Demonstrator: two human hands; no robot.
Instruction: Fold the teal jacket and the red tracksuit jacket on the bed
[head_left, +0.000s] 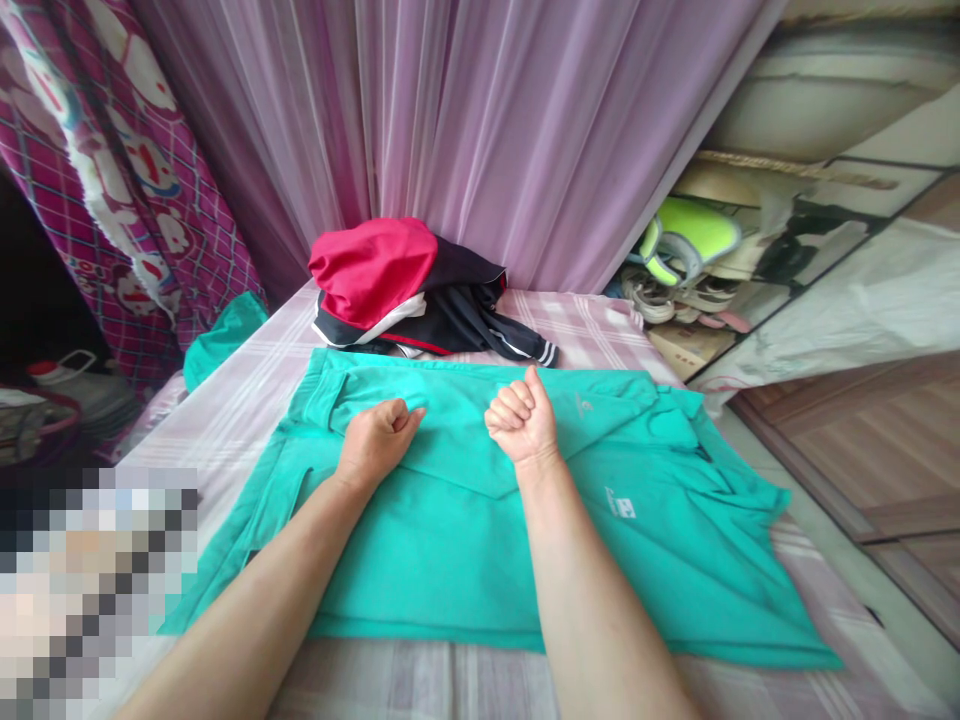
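Green garment (450, 560) spread on checked cloth (585, 308), beneath and around both hands. Left hand (377, 440) and right hand (523, 418) curled into fists, apart from each other; can't tell if they touch it. Long axis runs left-right, white logo (622, 505) on right half. Far edge just beside red-and-dark clothes (375, 275); checked cloth shows left and in front.
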